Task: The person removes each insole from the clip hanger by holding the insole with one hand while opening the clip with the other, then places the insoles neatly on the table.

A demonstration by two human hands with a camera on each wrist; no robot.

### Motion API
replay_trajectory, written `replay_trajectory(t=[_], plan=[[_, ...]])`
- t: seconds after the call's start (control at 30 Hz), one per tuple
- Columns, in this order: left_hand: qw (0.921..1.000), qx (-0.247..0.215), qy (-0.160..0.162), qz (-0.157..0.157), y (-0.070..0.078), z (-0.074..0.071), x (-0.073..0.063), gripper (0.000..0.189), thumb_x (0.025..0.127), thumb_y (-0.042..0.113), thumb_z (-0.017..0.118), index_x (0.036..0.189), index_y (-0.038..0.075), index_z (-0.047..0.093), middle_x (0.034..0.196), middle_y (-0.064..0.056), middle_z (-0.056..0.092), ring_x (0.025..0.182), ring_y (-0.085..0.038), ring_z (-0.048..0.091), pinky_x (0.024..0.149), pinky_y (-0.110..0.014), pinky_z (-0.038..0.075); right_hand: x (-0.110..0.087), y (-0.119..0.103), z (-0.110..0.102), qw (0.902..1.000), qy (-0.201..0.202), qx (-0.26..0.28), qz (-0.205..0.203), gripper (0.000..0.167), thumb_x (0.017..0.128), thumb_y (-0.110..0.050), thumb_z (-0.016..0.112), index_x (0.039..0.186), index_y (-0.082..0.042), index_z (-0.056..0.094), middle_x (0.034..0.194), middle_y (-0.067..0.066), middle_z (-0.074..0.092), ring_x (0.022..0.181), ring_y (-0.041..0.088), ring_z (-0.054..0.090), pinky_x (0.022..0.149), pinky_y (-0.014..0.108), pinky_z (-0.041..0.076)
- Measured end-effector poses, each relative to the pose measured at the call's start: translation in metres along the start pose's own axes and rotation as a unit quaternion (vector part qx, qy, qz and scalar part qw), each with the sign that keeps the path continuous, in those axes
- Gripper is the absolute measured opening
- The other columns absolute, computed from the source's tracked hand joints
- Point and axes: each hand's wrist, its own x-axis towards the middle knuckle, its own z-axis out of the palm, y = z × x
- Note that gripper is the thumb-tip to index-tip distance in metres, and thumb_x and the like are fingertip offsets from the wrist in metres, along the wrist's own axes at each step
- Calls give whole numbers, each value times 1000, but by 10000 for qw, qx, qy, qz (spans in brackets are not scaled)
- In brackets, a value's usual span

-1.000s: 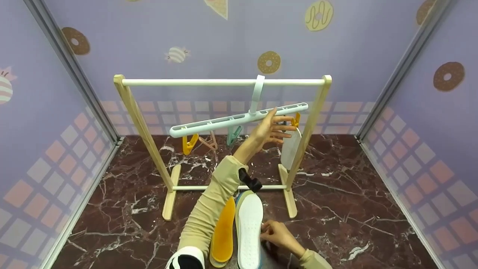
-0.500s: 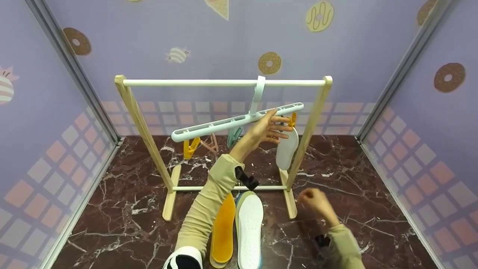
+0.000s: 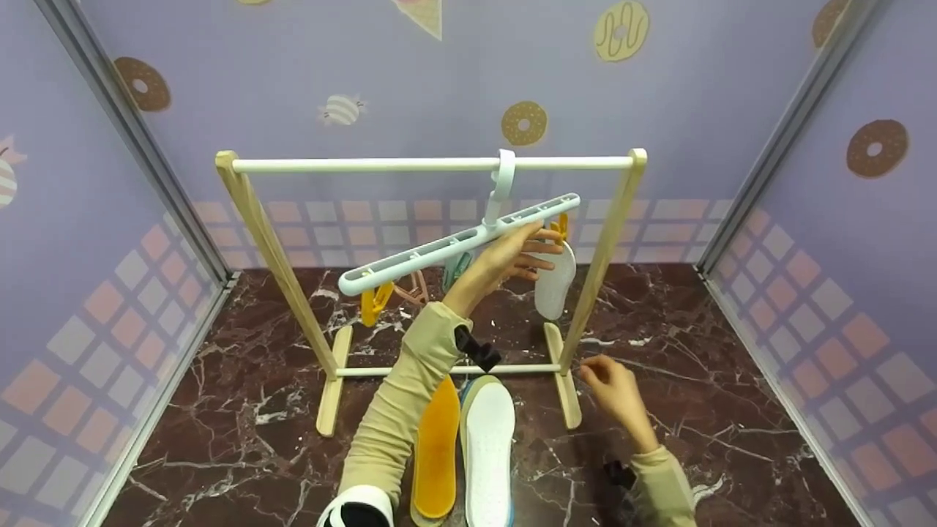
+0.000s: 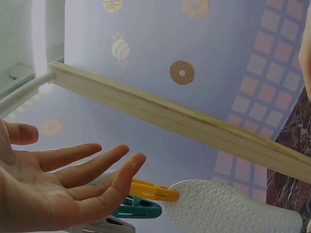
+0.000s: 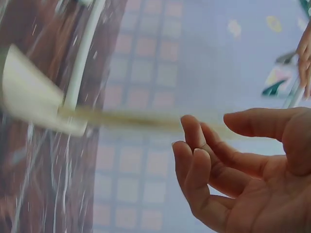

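My left hand (image 3: 512,252) reaches up to the pale blue clip hanger (image 3: 410,265) and touches its bar near the middle, fingers spread and extended. Just beyond the fingertips, a white insole (image 3: 555,282) hangs from a yellow clip (image 3: 560,227). In the left wrist view a dark green clip (image 4: 138,207) sits beside that yellow clip, partly behind my fingers. My right hand (image 3: 613,386) hovers right of the rack's foot, fingers loosely bent and holding nothing. Below, an orange insole (image 3: 437,454) and another white insole (image 3: 489,446) lie side by side on other insoles.
A wooden rack (image 3: 274,256) with a white top rail (image 3: 366,165) carries the hanger by its hook. Yellow (image 3: 375,305), pink (image 3: 416,289) and teal (image 3: 455,269) clips dangle from its left half. Patterned walls enclose the dark marbled surface (image 3: 241,439).
The hanger has turned, its left end swinging lower and its right end, with the hanging insole, shifting left. My right hand has left the white insole below and moved right and up.
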Motion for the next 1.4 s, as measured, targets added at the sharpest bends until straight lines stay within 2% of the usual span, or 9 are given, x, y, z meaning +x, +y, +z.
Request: replay_trajectory(t=[0.17, 0.3, 0.5, 0.63, 0.8, 0.9, 1.0, 1.23, 1.4], plan=[[9998, -38, 146, 112, 1, 1, -1, 46, 98, 32, 27, 133, 3, 38, 134, -17, 45, 108, -34, 55, 64, -21, 47, 2, -27, 22, 9951, 155, 705, -673, 26, 86, -3, 55, 109, 7, 55, 102, 22, 64, 89, 33, 63, 71, 33, 54], [9997, 11, 206, 159, 0, 3, 0, 46, 98, 31, 28, 135, 5, 36, 136, -15, 43, 109, -32, 55, 67, -23, 48, 15, -43, 32, 9910, 350, 965, -854, 36, 86, 0, 52, 120, 11, 46, 114, 29, 56, 94, 38, 60, 74, 39, 53], [9996, 85, 189, 195, -2, 4, 1, 46, 98, 31, 28, 134, 4, 37, 135, -17, 43, 114, -34, 51, 72, -26, 49, 35, -58, 34, 9876, 581, 1222, -796, 44, 86, 2, 51, 126, 13, 38, 123, 32, 47, 104, 41, 55, 83, 46, 49], [9994, 107, 234, 214, -2, 4, 1, 45, 98, 30, 28, 133, 4, 38, 134, -17, 44, 115, -34, 50, 76, -30, 50, 47, -60, 32, 9871, 767, 1093, -883, 45, 86, 1, 52, 126, 13, 37, 120, 30, 50, 99, 39, 57, 78, 45, 50], [9992, 65, 340, 212, -1, 6, 1, 44, 98, 30, 29, 132, 5, 39, 133, -17, 45, 114, -32, 52, 76, -31, 51, 56, -61, 30, 9877, 925, 889, -890, 46, 86, -2, 53, 127, 10, 38, 113, 27, 54, 90, 35, 58, 67, 36, 50], [9990, 24, 386, 215, -1, 6, 1, 44, 98, 29, 30, 132, 5, 39, 133, -17, 46, 114, -32, 51, 72, -28, 50, 59, -61, 29, 9877, 908, 945, -850, 49, 85, -1, 53, 129, 11, 35, 115, 28, 53, 94, 37, 58, 69, 37, 52], [9988, -14, 428, 218, -1, 6, 0, 43, 98, 30, 30, 132, 6, 39, 132, -16, 46, 113, -31, 52, 63, -20, 48, 61, -62, 30, 9874, 905, 988, -843, 53, 84, 1, 53, 130, 14, 31, 120, 32, 47, 100, 41, 56, 72, 45, 52], [9987, -29, 455, 225, -3, 6, 0, 43, 98, 29, 30, 133, 6, 39, 133, -15, 45, 111, -30, 54, 61, -18, 48, 70, -63, 32, 9900, 723, 963, -734, 62, 84, 1, 53, 134, 14, 19, 135, 35, 30, 109, 48, 49, 77, 49, 50], [9984, 96, 467, 305, -4, 5, -1, 44, 98, 30, 30, 132, 5, 40, 135, -15, 44, 111, -31, 54, 66, -22, 50, 75, -63, 32, 9927, 666, 853, -537, 66, 85, -3, 52, 137, 11, 14, 138, 33, 26, 110, 47, 48, 80, 48, 50]])
